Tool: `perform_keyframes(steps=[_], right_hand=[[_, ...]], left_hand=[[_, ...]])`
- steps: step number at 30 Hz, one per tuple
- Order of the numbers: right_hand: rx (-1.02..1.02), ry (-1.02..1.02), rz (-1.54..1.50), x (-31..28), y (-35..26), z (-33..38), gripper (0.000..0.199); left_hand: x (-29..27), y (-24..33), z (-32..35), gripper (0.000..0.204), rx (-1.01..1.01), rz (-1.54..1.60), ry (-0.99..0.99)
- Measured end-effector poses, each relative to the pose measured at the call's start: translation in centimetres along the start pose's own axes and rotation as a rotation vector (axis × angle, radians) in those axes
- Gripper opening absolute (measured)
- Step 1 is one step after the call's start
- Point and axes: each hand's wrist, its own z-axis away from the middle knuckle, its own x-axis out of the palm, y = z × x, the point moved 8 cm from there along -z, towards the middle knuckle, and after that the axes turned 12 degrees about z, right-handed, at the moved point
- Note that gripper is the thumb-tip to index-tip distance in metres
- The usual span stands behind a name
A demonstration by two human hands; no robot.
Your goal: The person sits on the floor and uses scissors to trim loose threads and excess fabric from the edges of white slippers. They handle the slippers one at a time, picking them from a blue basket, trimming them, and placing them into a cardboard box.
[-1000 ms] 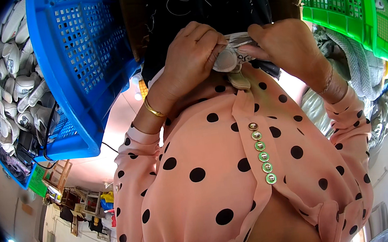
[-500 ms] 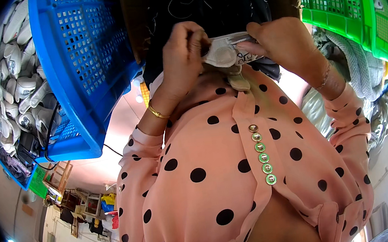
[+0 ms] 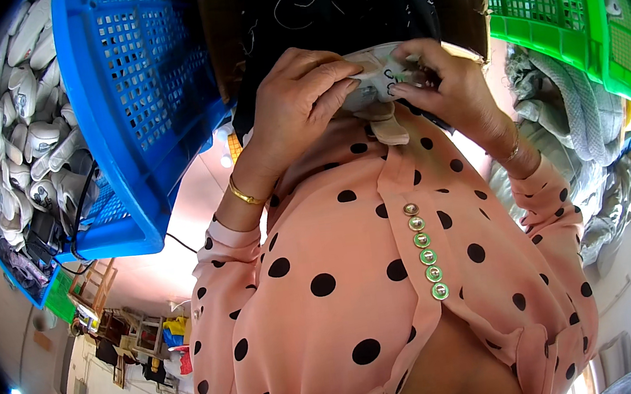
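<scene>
Pale fabric shoe piece (image 3: 372,81), soft and cream-coloured with a dark printed mark, sits at twelve o'clock, pinched between both hands. The left hand (image 3: 301,101) curls its fingers over it; the right hand (image 3: 447,85) grips its edge. A blue perforated plastic crate (image 3: 126,109) stands at ten o'clock, a green crate (image 3: 567,13) at two o'clock.

2 hands raised together at the chest, left hand (image 3: 297,102) and right hand (image 3: 439,82) with fingers curled, pinching
</scene>
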Motion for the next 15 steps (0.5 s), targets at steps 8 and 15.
perform_keyframes(steps=[8, 15], right_hand=[[0.015, 0.107, -0.093, 0.4, -0.5, 0.5, 0.034], [-0.108, 0.047, 0.485, -0.9, -1.1, 1.5, 0.045]], left_hand=[[0.1, 1.3, 0.0, 0.020, 0.118, -0.062, -0.003], [0.7, 2.8, 0.8, 0.020, 0.265, -0.196, 0.054]])
